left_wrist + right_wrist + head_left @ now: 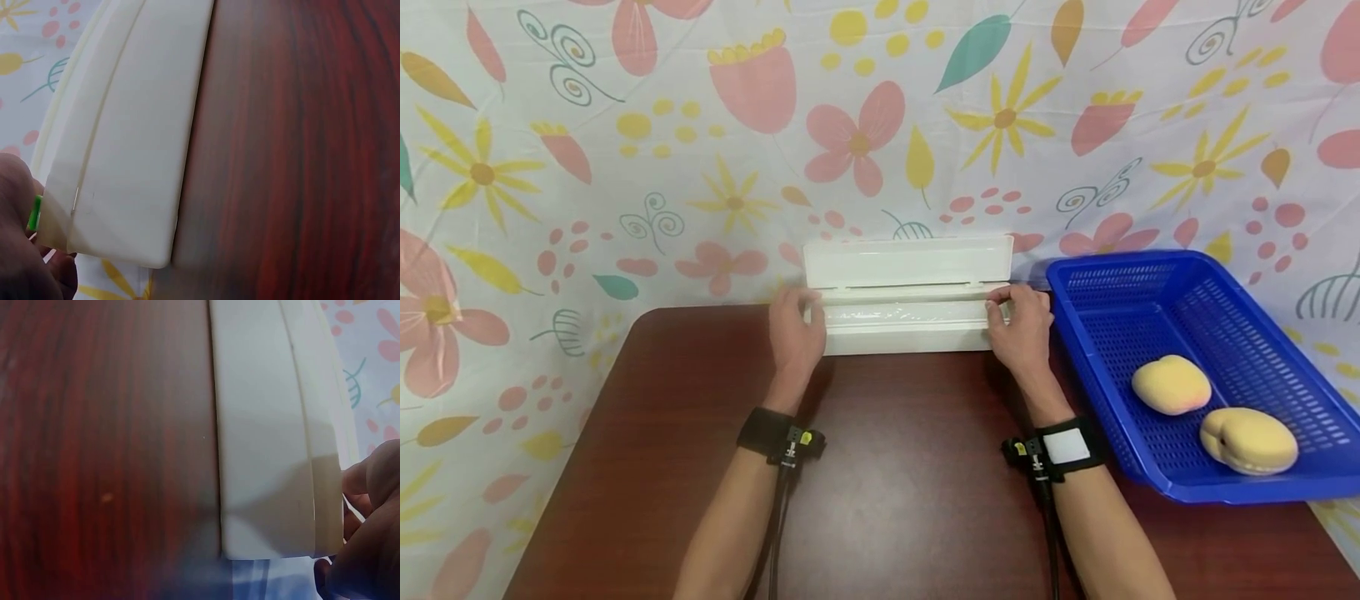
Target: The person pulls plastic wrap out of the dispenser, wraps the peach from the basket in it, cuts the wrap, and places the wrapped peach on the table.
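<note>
My curled left hand (797, 332) and right hand (1024, 330) gripped the white box (910, 341) between them; likely light and stiff, it suited end holds.

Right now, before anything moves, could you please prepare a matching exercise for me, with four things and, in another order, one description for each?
Things:
1. Box
2. Left hand
3. Right hand
4. Basket

Descriptions:
A. Touching the box's right end
B. Blue, with holes in its walls
C. White, with its lid raised
D. Touching the box's left end

Right pairs: 1-C, 2-D, 3-A, 4-B
</note>
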Demonstrator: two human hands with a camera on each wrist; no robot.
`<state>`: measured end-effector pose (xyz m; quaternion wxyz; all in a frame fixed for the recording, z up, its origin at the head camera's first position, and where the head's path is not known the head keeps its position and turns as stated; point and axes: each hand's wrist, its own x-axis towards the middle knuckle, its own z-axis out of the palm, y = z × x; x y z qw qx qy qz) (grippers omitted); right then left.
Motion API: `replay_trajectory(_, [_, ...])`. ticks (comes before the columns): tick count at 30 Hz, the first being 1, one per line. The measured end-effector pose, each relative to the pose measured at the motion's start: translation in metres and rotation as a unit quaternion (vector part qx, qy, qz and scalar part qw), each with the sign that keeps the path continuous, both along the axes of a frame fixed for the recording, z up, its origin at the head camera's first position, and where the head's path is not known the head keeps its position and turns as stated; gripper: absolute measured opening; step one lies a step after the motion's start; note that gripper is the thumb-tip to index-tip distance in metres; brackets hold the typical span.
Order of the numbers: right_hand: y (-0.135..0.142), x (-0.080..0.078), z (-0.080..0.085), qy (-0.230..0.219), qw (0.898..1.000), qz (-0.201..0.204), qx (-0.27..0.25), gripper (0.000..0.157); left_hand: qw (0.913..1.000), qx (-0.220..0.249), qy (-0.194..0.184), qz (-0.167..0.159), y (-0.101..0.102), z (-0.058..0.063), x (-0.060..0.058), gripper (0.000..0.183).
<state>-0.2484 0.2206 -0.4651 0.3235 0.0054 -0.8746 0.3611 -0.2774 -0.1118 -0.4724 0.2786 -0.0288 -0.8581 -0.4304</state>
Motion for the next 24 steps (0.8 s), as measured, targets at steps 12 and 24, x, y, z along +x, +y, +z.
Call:
replay_trajectory(12, [0.001, 0.001, 0.004, -0.004, 1.0, -0.003, 0.001, 0.005, 0.998, 0.033, 0.015, -0.051, -0.007, 0.008, 0.004, 0.013])
replay_trajectory(24, [0.004, 0.001, 0.004, 0.018, 1.0, 0.01, 0.001, 0.005, 0.9969, 0.061, -0.009, -0.048, -0.013, 0.007, 0.003, 0.007])
